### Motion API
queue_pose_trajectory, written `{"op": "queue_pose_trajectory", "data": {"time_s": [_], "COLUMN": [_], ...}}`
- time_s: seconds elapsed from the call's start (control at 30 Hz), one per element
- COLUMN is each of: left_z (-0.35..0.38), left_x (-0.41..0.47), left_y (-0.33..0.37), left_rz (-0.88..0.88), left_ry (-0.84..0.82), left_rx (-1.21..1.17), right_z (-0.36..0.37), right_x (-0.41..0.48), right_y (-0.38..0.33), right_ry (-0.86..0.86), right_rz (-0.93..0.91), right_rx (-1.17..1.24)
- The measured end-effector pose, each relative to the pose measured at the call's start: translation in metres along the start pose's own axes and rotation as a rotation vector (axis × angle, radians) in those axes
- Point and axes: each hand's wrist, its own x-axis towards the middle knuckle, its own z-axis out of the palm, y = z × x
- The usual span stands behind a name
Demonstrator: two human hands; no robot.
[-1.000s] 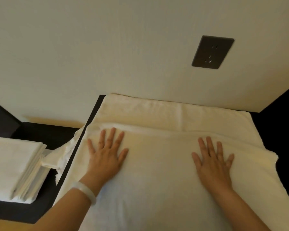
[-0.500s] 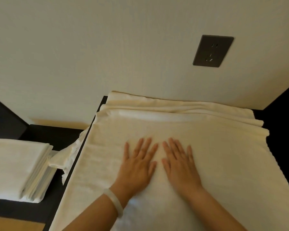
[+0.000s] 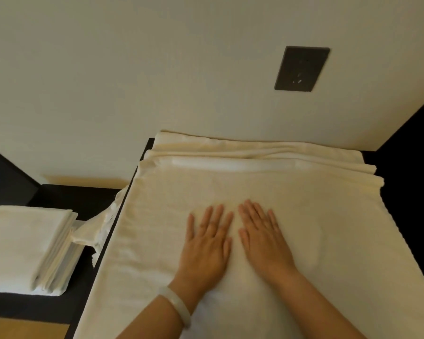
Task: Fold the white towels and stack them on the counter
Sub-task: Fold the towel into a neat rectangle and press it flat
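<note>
A large white towel (image 3: 291, 199) lies spread over the dark counter, folded over so its layered edges run along the wall side. My left hand (image 3: 207, 243) and my right hand (image 3: 263, 238) lie flat side by side on the towel's middle, fingers straight and pointing toward the wall. A pale bangle sits on my left wrist. A stack of folded white towels (image 3: 27, 245) rests on a lower dark surface at the left.
The dark counter (image 3: 406, 167) shows bare at the right. A crumpled bit of white cloth (image 3: 96, 231) hangs off the counter's left edge toward the stack. A dark wall socket (image 3: 301, 68) is on the cream wall behind.
The towel's front half has been folded up toward the wall. Both hands slid from wide apart to the middle and now press side by side; little has moved in the last half second.
</note>
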Motion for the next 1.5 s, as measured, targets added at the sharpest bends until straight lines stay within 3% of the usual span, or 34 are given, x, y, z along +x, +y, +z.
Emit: {"op": "queue_pose_trajectory", "data": {"time_s": [0.17,0.27,0.37,0.47,0.63,0.8,1.0,1.07,1.2,1.37,1.5], "left_z": [0.000,0.003,0.008,0.016,0.016,0.017,0.016,0.015,0.012,0.010,0.000], "left_x": [0.002,0.010,0.021,0.028,0.027,0.026,0.026,0.025,0.024,0.029,0.041], "left_y": [-0.019,0.003,0.040,0.052,0.051,0.050,0.049,0.050,0.050,0.057,0.068], "left_rz": [-0.060,-0.010,0.202,0.202,0.184,0.191,0.191,0.195,0.206,0.223,0.392], "left_ry": [0.004,0.001,-0.041,-0.055,-0.040,-0.042,-0.054,-0.051,-0.051,0.044,0.130], "left_rx": [0.022,-0.005,0.008,-0.010,-0.013,-0.008,-0.015,-0.021,-0.019,-0.060,-0.145], "right_z": [-0.018,-0.024,-0.024,-0.030,-0.052,-0.053,-0.062,-0.075,-0.104,-0.113,-0.116], "right_x": [-0.035,-0.043,-0.038,-0.056,-0.113,-0.120,-0.123,-0.114,-0.095,-0.095,-0.102], "right_y": [0.090,0.097,0.083,0.112,0.192,0.196,0.200,0.208,0.213,0.225,0.232], "right_ry": [0.026,-0.034,-0.059,-0.085,-0.046,-0.003,0.136,0.129,0.040,0.060,0.103], "right_rz": [0.319,0.442,0.400,0.357,0.794,0.776,0.774,0.909,1.133,1.158,1.120], "right_rx": [-0.039,-0.025,-0.016,-0.017,-0.100,0.070,0.078,0.156,0.605,0.791,0.910]}}
